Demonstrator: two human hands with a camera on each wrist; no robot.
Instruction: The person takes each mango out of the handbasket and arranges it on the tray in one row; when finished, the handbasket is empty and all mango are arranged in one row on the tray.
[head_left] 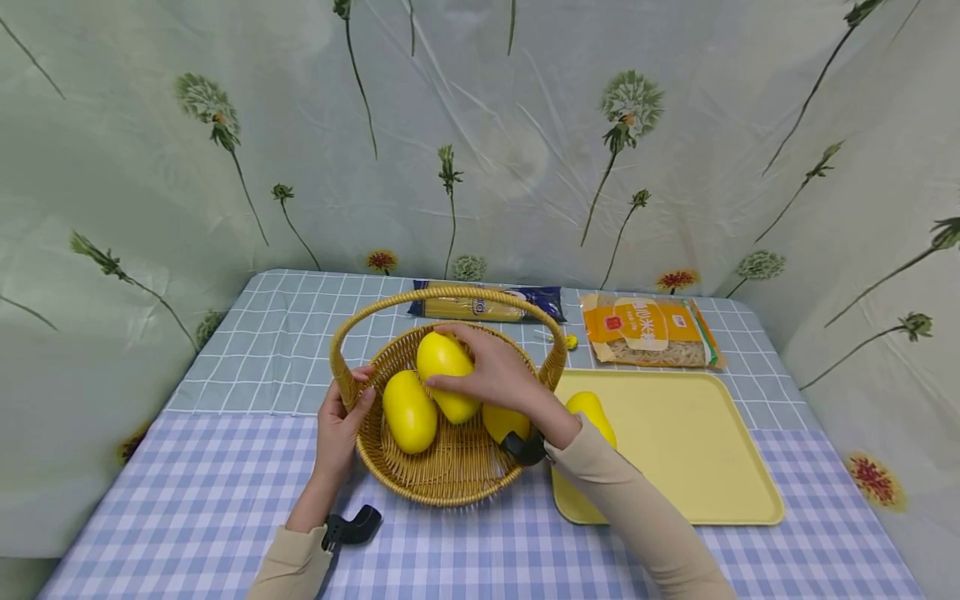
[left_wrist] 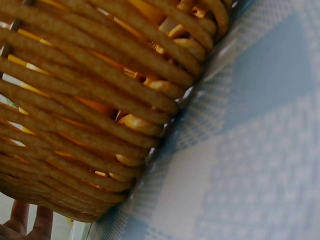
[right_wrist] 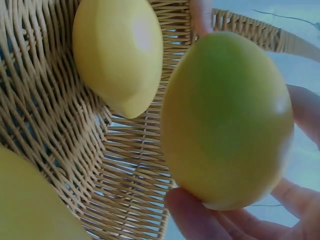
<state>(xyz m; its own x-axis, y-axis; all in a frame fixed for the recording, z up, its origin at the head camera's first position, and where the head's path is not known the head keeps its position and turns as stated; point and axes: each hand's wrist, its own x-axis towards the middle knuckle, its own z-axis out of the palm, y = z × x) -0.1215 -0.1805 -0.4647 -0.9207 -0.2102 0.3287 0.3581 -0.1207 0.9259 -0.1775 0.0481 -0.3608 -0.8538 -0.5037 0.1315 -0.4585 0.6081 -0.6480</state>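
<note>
A yellow mango (head_left: pixel 444 357) is held over the wicker basket (head_left: pixel 408 492) by my right hand (head_left: pixel 498 367), with thumb and fingers on either side of it. In the right wrist view this mango (right_wrist: pixel 227 125) shows a green patch. My left hand (head_left: pixel 339 433) grips the basket's left rim near the foot of the arched handle (head_left: pixel 442 293). Inside the basket lie one whole mango (head_left: pixel 409 412) and another mango (head_left: pixel 501 421) partly hidden by my right hand and wrist. On the yellow tray (head_left: pixel 690 450), a further mango (head_left: pixel 591 412) is partly covered by my right sleeve.
Behind the basket lies a blue-ended pack of spaghetti (head_left: pixel 480 308). An orange food packet (head_left: pixel 648 331) lies behind the tray, with a small yellow item (head_left: pixel 571 342) beside it. Checked cloths cover the table (head_left: pixel 217 483); a flowered curtain (head_left: pixel 510 150) hangs at the back.
</note>
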